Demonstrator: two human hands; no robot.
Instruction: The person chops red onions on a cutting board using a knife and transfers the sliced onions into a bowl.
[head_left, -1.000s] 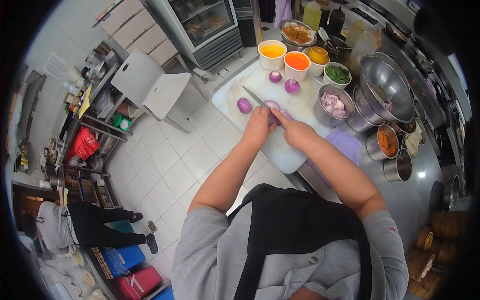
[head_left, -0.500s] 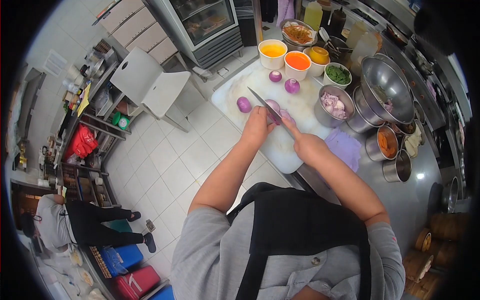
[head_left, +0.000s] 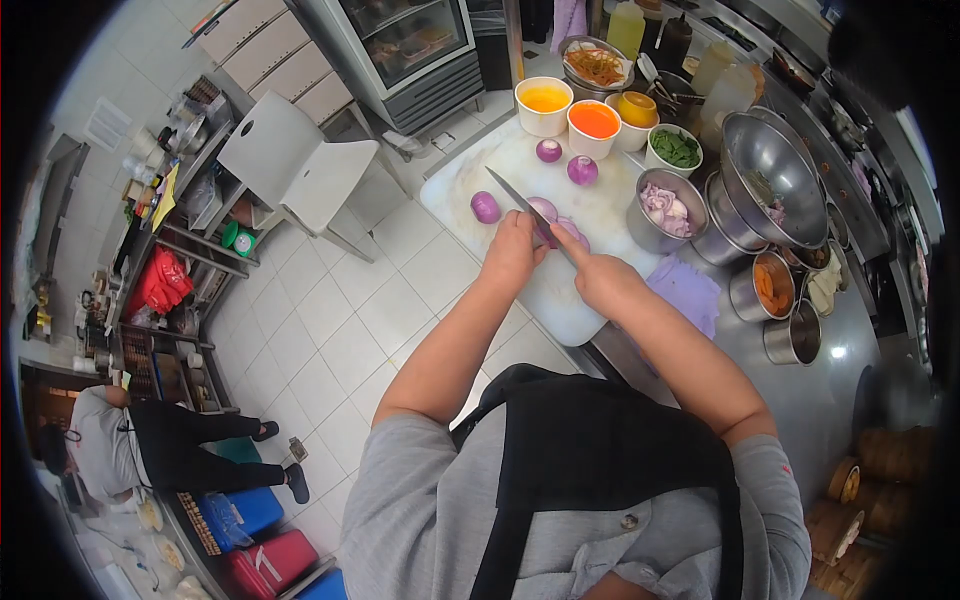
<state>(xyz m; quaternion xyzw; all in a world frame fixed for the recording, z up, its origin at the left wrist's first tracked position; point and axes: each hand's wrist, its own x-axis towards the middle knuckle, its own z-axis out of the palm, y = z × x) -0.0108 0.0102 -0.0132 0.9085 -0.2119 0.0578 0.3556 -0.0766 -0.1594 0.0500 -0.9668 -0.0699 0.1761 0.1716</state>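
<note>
My right hand (head_left: 605, 282) is closed round the handle of a kitchen knife (head_left: 512, 194), index finger stretched along the blade. The blade lies diagonally over the cutting board, its tip pointing to the far left. On the near side of the blade, my left hand (head_left: 512, 250) has its fingers bunched on a red onion, mostly hidden by the fingers and the knife. Cut red onion pieces (head_left: 544, 208) lie just beyond the blade. Whole peeled red onions rest on the white cutting board (head_left: 465, 180): one onion (head_left: 485, 207) at left, another onion (head_left: 548, 150) and a third onion (head_left: 582, 170) farther back.
Behind the board stand a tub of yellow liquid (head_left: 543, 100), a tub of orange liquid (head_left: 594, 125) and a tub of green leaves (head_left: 675, 150). To the right are a pot of onion pieces (head_left: 648, 225), steel bowls and a purple cloth (head_left: 690, 295). A co-worker (head_left: 165, 440) bends at far left.
The knife and my right hand have shifted slightly left and away from me. My left hand stays at nearly the same spot on the onion.
</note>
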